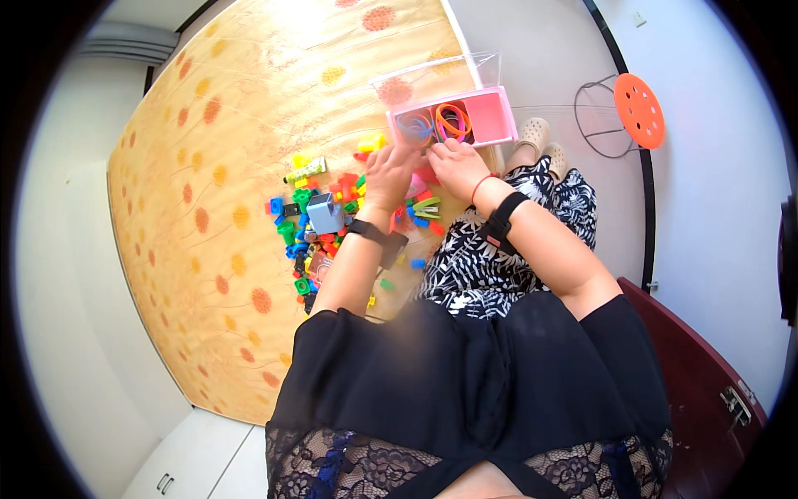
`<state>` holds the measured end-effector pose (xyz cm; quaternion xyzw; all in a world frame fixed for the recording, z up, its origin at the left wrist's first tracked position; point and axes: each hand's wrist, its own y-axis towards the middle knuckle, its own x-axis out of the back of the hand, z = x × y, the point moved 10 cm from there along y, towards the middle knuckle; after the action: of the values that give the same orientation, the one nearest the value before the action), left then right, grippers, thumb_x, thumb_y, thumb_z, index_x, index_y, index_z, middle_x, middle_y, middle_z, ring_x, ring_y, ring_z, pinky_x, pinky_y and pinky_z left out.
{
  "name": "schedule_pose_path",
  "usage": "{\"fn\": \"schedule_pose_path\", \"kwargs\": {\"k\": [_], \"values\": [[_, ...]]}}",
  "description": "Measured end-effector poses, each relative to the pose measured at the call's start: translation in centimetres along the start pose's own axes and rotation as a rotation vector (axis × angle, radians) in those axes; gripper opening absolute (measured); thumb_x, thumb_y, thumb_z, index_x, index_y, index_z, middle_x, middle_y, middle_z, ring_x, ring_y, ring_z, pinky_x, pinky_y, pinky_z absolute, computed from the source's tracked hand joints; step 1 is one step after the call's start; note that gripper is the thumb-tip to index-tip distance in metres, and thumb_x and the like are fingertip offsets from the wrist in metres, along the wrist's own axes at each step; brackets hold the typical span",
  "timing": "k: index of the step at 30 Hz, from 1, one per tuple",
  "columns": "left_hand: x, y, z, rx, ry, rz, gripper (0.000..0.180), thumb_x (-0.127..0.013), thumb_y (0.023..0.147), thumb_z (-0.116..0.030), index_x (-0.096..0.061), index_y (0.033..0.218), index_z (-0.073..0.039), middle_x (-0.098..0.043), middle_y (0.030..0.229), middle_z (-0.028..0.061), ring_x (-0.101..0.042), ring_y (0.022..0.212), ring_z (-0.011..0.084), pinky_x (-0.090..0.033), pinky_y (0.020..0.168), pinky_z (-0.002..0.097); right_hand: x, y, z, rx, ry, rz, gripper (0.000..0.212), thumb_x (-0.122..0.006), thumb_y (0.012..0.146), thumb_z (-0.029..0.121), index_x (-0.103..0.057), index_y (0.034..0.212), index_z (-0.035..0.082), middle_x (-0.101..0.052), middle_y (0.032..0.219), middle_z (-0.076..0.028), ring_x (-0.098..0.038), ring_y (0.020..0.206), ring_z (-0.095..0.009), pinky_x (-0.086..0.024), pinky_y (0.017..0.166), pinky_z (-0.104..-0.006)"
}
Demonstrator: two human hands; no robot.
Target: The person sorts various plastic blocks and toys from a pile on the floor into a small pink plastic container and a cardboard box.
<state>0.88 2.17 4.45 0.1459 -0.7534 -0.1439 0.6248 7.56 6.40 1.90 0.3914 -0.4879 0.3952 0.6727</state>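
My left hand (389,173) reaches over the near left corner of a pink box (492,116) with a raised clear lid (439,73). Motion smears its fingers. Beside it, my right hand (457,168) is at the box's near edge, fingers curled and pressed together; whatever is between the fingertips is hidden. In the box's compartments lie a blue ring-shaped band (416,126) and an orange band (453,121), with a magenta one under the orange. The right-hand compartment shows its bare pink floor.
Colourful plastic blocks (302,200) are heaped left of my hands, with a grey-blue box-shaped object (325,214), a green-and-white tube (305,170) and a lime-green clip-like piece (427,207) among them. They lie on a flower-patterned yellow cover (208,249). An orange stool (639,111) stands at far right.
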Motion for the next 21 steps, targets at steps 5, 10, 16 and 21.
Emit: {"fn": "schedule_pose_path", "kwargs": {"k": [5,10,16,21], "values": [[-0.6,-0.4,0.0,-0.016,0.027,0.007,0.017,-0.061,0.074,-0.015,-0.068,0.089,-0.019,-0.06,0.086,-0.0068,-0.056,0.084,0.0145,-0.042,0.074,0.0312,-2.0,0.8,-0.4,-0.052,0.017,0.174,0.025,-0.058,0.08,0.017,-0.06,0.103,0.008,-0.061,0.095,-0.006,-0.058,0.092,-0.024,-0.049,0.075,-0.0361],[-2.8,-0.3,0.8,0.013,-0.001,0.154,0.012,-0.062,0.074,-0.018,-0.066,0.085,-0.017,-0.062,0.087,-0.0033,-0.058,0.081,0.0189,-0.046,0.072,0.0348,-3.0,0.3,-0.5,-0.027,0.155,0.204,0.031,-0.055,0.083,0.014,-0.054,0.112,0.005,-0.059,0.103,-0.01,-0.063,0.09,-0.027,-0.053,0.072,-0.0392],[-2.5,-0.1,1.0,-0.001,-0.087,0.105,0.009,-0.063,0.076,-0.016,-0.066,0.085,-0.016,-0.063,0.084,0.0,-0.06,0.078,0.0213,-0.05,0.067,0.0344,-2.7,-0.2,-0.8,-0.161,0.153,0.271,0.033,-0.054,0.085,0.013,-0.051,0.116,0.003,-0.057,0.107,-0.013,-0.065,0.087,-0.029,-0.054,0.071,-0.0406],[-0.8,-0.4,1.1,0.027,-0.257,0.054,0.015,-0.06,0.074,-0.011,-0.065,0.086,-0.019,-0.065,0.085,-0.0014,-0.061,0.078,0.0211,-0.051,0.068,0.0339,-2.4,0.0,-1.0,-0.193,0.171,0.325,0.035,-0.053,0.085,0.013,-0.051,0.118,0.004,-0.056,0.107,-0.014,-0.064,0.091,-0.029,-0.053,0.072,-0.041]]}}
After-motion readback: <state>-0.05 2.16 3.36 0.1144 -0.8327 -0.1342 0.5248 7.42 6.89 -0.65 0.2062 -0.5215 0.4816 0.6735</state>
